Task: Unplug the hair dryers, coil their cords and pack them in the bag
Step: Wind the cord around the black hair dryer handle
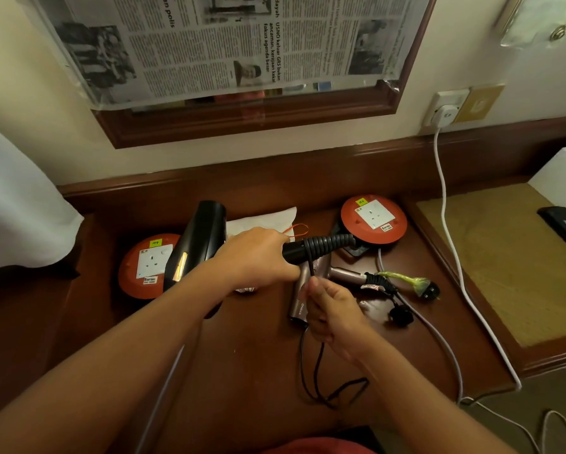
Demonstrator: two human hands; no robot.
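Cord being wound round the black dryer's handle

The left hand (255, 257) grips the black dryer (198, 244) at its handle, with cord (321, 245) coiled just past its fingertips. Below them the right hand (332, 314) pinches the cord's loose run between thumb and curled fingers. The pink dryer (303, 291) lies on the desk (249, 348) behind the right fingers.

A glossy black hair dryer (198, 244) and a mauve-pink hair dryer (303, 291) sit on the dark reddish-brown table (242, 362), by two orange-red cord reels (373, 219) with white sockets.
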